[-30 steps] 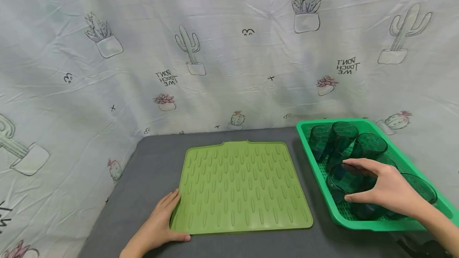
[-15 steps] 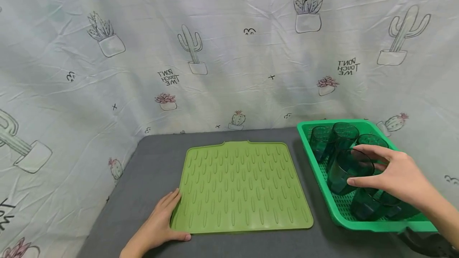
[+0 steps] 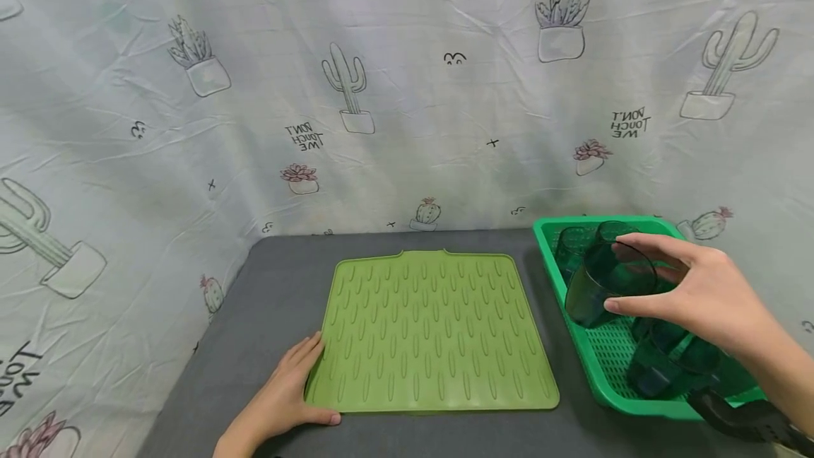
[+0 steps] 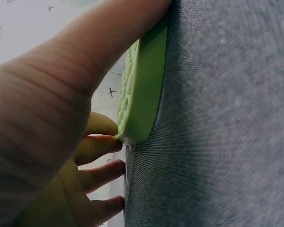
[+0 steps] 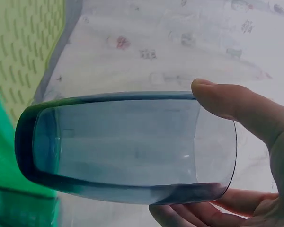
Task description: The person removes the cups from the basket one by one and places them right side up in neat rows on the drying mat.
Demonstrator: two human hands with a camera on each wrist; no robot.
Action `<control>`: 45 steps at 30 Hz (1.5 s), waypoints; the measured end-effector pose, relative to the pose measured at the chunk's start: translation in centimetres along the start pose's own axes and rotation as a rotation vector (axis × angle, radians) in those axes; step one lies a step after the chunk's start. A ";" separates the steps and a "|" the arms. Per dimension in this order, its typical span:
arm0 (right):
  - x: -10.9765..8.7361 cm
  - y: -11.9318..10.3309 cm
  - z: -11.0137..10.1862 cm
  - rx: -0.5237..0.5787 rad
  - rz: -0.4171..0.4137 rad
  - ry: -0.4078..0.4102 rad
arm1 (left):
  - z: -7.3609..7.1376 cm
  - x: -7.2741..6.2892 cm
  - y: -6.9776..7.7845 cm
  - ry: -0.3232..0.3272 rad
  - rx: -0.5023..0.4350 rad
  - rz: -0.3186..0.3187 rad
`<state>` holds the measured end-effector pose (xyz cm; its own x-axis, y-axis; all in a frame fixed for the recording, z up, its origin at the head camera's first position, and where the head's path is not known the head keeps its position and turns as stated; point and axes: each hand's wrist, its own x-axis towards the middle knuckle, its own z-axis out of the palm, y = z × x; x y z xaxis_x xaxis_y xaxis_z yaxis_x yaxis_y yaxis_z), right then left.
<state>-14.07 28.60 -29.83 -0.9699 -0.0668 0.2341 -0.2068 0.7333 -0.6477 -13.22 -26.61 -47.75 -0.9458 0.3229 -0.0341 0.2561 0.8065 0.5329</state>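
A tinted drinking glass (image 3: 588, 295) is lifted in my right hand (image 3: 712, 295), over the left side of the green basket (image 3: 581, 348). In the right wrist view, thumb and fingers grip the glass (image 5: 118, 146) near its rim; its thick base points left. My left hand (image 3: 280, 391) rests at the near left corner of the light green ridged mat (image 3: 432, 334). The left wrist view shows the thumb along the near edge of the mat (image 4: 146, 94), and loosely bent fingertips touching its side and the tabletop.
Several more glasses (image 3: 658, 366) stand or lean in the basket, some hidden behind my right hand. A black object (image 3: 731, 412) sits under my right wrist. Grey cloth (image 3: 280, 288) covers the table; a cactus-print curtain (image 3: 394, 161) hangs behind.
My right hand has raised the glass from among the others, up and slightly left toward the basket's left rim. The left hand keeps its place at the mat. The head view shifts slightly.
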 end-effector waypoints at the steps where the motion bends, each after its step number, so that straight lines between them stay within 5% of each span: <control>1: 0.1 -0.5 0.1 0.002 0.002 0.001 | 0.0 0.0 0.0 -0.002 0.000 0.000; 10: 1.0 -4.6 2.1 0.141 -0.045 0.014 | -0.2 -0.1 -0.3 0.001 -0.001 0.000; 22: 2.4 -9.2 8.7 0.212 -0.096 -0.044 | -0.1 0.0 -0.6 -0.003 -0.003 0.002; 30: 3.9 -9.3 15.3 0.483 -0.089 -0.111 | 0.6 -0.2 -0.6 0.009 -0.009 0.008; 37: 7.8 -8.6 21.4 0.769 -0.094 -0.262 | 0.6 -0.5 -0.6 0.004 -0.011 -0.006; 45: 12.1 -8.8 25.9 0.781 -0.045 -0.262 | 0.5 -0.4 -0.5 0.007 -0.001 0.007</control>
<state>-27.29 3.82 -40.03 -0.9370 -0.3116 0.1577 -0.1822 0.0508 -0.9820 -12.90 -26.95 -48.41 -0.9455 0.3249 -0.0242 0.2626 0.8038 0.5338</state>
